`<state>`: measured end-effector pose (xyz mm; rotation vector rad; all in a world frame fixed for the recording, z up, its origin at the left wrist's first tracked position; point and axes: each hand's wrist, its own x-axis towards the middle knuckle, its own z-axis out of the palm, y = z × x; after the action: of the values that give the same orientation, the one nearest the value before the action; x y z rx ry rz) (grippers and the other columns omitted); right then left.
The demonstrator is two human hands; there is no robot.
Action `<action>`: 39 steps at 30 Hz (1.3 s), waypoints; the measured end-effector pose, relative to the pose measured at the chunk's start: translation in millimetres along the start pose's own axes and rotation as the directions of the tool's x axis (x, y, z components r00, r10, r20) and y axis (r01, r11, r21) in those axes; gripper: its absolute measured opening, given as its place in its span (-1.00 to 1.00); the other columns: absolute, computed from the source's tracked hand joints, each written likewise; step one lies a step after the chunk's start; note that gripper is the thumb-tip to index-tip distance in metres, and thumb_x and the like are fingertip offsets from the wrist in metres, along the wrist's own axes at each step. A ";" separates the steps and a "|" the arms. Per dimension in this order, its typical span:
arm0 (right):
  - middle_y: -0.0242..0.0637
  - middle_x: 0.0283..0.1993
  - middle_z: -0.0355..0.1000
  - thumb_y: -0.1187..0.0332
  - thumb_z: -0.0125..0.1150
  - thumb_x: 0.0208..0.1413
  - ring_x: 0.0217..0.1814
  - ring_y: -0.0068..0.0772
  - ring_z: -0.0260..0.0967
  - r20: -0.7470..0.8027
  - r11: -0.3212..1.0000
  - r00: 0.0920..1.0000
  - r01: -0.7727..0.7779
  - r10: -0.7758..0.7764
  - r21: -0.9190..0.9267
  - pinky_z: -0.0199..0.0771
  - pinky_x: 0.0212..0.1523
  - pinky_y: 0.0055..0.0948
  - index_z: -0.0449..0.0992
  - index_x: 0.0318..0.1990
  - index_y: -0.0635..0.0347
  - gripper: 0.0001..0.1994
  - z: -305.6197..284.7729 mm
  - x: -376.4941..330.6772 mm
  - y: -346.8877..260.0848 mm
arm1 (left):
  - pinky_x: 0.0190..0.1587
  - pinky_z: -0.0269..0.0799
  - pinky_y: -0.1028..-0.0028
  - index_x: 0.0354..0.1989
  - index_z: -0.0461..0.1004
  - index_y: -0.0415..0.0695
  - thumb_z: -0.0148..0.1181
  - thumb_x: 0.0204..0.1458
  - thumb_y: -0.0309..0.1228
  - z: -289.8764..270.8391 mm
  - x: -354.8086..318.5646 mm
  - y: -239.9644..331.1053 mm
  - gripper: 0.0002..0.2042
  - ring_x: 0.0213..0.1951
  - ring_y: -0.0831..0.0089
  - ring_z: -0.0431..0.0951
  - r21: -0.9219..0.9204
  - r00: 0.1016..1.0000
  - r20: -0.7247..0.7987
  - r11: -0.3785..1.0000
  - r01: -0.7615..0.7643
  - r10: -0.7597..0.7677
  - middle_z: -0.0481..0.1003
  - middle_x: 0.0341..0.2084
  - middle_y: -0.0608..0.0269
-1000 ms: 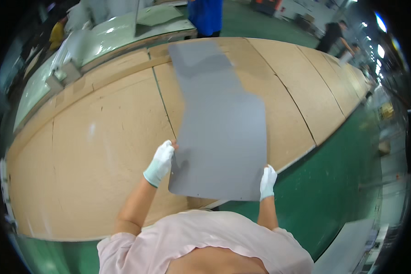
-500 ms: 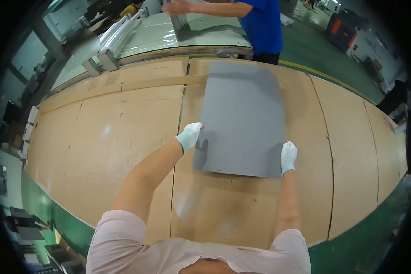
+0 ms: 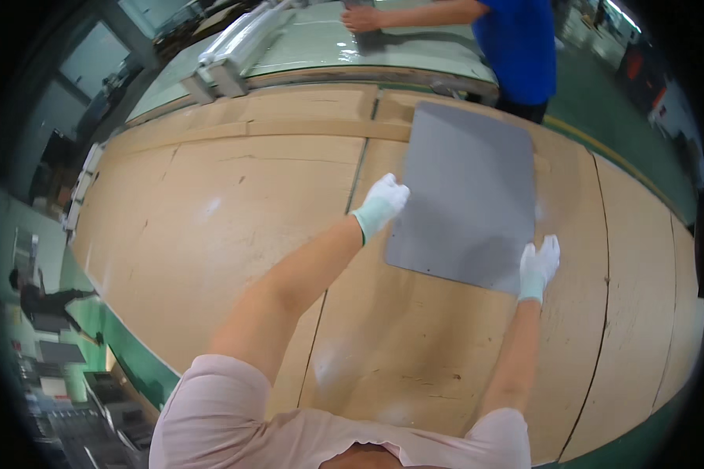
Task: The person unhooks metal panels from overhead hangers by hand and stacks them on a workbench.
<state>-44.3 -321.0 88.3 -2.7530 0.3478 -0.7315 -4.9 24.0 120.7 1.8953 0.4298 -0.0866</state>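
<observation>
1. On the tan tabletop (image 3: 211,273), the grey sheet (image 3: 465,187) lies between both hands, its long axis running near to far.
2. Left hand (image 3: 382,205): fingers bent at the sheet's left edge; cannot tell whether they pinch it.
3. Right hand (image 3: 540,266): closer to the near right corner, thumb parted from fingers.

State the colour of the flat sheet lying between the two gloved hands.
The flat sheet is plain grey; the head view shows it best.
</observation>
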 end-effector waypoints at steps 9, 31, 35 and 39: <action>-0.26 -0.58 0.31 0.21 -0.09 0.19 -0.54 -0.37 0.25 0.660 0.897 0.725 -0.140 -0.196 0.420 0.26 -0.46 -0.37 0.32 -0.60 0.24 -0.63 -77.9 -294.0 -96.7 | -0.08 0.35 0.38 -0.22 0.44 -0.15 -0.07 0.11 -0.31 -149.8 -266.9 -147.5 -0.78 -0.17 0.21 0.46 0.268 0.959 0.282 0.958 -0.106 0.028 0.47 -0.27 0.02; -0.14 -0.58 0.43 0.09 -0.11 0.09 -0.44 -0.12 0.42 0.466 0.332 -0.270 0.421 -0.842 0.844 0.36 -0.37 -0.23 0.46 -0.58 0.20 -0.59 -168.9 -643.2 -606.7 | -0.11 0.38 0.36 -0.14 0.40 -0.24 -0.02 0.02 -0.36 -525.7 -690.0 -370.4 -0.72 -0.15 0.15 0.49 -0.062 0.751 -0.566 0.926 0.373 -0.341 0.48 -0.22 0.01; -0.26 -0.54 0.50 0.15 -0.07 0.08 -0.49 -0.34 0.44 0.432 0.223 -0.569 0.401 -0.700 0.888 0.42 -0.38 -0.36 0.50 -0.51 0.23 -0.65 -172.9 -713.5 -661.7 | -0.10 0.38 0.36 -0.13 0.39 -0.25 0.00 0.02 -0.37 -554.6 -722.3 -365.2 -0.72 -0.13 0.15 0.48 -0.285 0.646 -0.619 0.894 0.345 -0.446 0.48 -0.19 -0.01; -0.16 -0.38 0.49 0.12 -0.09 0.08 -0.27 -0.08 0.44 0.372 0.189 -0.681 0.330 -0.631 0.925 0.40 -0.24 -0.25 0.54 -0.41 0.14 -0.67 -129.8 -764.3 -714.2 | -0.07 0.36 0.34 -0.10 0.36 -0.29 -0.02 0.05 -0.41 -612.7 -718.0 -369.2 -0.72 -0.10 0.11 0.46 -0.240 0.669 -0.639 0.925 0.296 -0.380 0.46 -0.16 -0.03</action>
<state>-641.5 547.5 82.1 -1.7733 -1.9988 1.3178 -886.7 516.9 203.6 1.6561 1.2687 0.3992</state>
